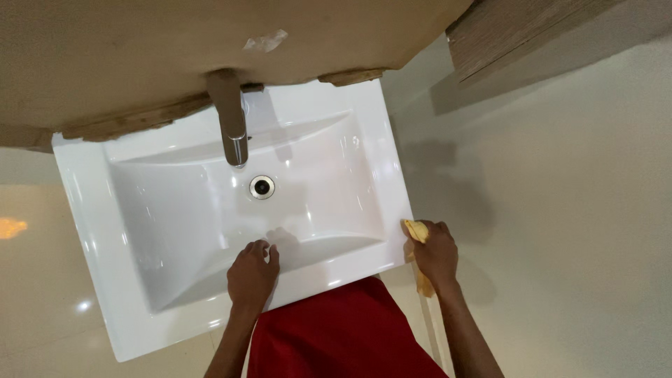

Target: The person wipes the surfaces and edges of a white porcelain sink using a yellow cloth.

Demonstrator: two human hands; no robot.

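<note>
I look straight down on a glossy white rectangular ceramic washbasin [91, 231]. Its shallow bowl holds a round chrome drain [262, 187] near the middle. A brushed metal tap [231, 119] rises from its back edge, the spout over the bowl. Pale glossy floor tiles [560, 210] lie below and around it.

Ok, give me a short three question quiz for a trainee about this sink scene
1. True or false: the left hand rests on the front rim of the white rectangular ceramic sink.
2. What does the right hand grip? A) yellow cloth B) blue sponge C) brush
3. Which fitting lies in the basin just below the metal tap?

Key:
1. True.
2. A, the crumpled yellow cloth, at the sink's right edge.
3. The round metal drain.
</note>
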